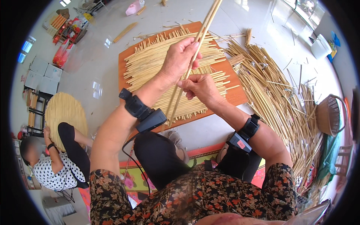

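Note:
Two long, pale straw stalks (208, 23) slant across the middle, from the top edge down toward my knees. My left hand (180, 58) is closed around them at mid-length, above the board. Lower down, my right hand (200, 87) pinches at the same stalks, thumb against the bent fingers. Beneath both hands, a layer of straw stalks (150, 67) lies side by side, their ends uneven at the far and right sides. An orange-brown board (125, 56) carries this layer.
To the right, a large heap of loose straw stalks (277, 90) spreads over the floor, with a wicker basket (328, 114) beyond. A white bucket (321, 47) stands far right. At left, a co-worker in a dotted top (56, 170) holds a round straw mat (65, 116).

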{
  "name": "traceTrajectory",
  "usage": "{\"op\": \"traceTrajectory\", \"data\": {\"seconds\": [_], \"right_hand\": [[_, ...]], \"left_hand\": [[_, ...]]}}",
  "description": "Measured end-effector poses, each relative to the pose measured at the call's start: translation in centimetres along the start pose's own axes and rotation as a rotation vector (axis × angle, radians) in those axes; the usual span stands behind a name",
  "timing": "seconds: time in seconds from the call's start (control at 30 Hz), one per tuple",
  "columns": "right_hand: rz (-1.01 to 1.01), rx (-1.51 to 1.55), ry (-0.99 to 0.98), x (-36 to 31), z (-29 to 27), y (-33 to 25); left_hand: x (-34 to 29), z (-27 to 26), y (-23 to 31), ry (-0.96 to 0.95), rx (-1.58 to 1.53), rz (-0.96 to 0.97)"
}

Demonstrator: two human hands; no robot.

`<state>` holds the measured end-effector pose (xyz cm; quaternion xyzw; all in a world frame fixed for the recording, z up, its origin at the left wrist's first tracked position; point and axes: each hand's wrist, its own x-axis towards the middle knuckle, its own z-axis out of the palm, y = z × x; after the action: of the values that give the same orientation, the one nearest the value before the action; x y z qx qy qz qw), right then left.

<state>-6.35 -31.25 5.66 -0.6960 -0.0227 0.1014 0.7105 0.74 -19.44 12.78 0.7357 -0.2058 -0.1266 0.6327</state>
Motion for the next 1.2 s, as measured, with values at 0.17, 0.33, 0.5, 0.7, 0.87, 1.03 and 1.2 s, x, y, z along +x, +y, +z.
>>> {"op": "traceTrajectory", "data": {"seconds": [0.17,0.33,0.5,0.7,0.87,1.03,1.2], "right_hand": [[-0.022,-0.053,0.075,0.3,-1.4,-1.0],[-0.233,0.456,0.281,1.1,-6.5,-1.3],[-0.185,0.48,0.183,0.7,-5.7,-0.7],[-0.076,0.368,0.119,-0.1,-4.8,-0.5],[-0.071,0.289,0.107,-1.1,-3.9,-1.1],[-0.053,0.298,0.103,-1.1,-3.7,-0.9],[0.009,0.274,0.089,-0.9,-3.5,0.0]], "left_hand": [[0.6,-1.9,-1.1,0.008,0.146,0.149],[-3.4,-5.9,-0.9,-0.227,0.302,-0.192],[-6.4,-7.4,-3.1,-0.313,0.08,-0.385],[-7.8,-8.6,-4.5,-0.326,0.008,-0.457],[-8.5,-9.3,-5.1,-0.325,-0.033,-0.499],[-8.7,-8.9,-4.8,-0.326,0.009,-0.501],[-8.7,-8.5,-4.6,-0.347,0.065,-0.532]]}}
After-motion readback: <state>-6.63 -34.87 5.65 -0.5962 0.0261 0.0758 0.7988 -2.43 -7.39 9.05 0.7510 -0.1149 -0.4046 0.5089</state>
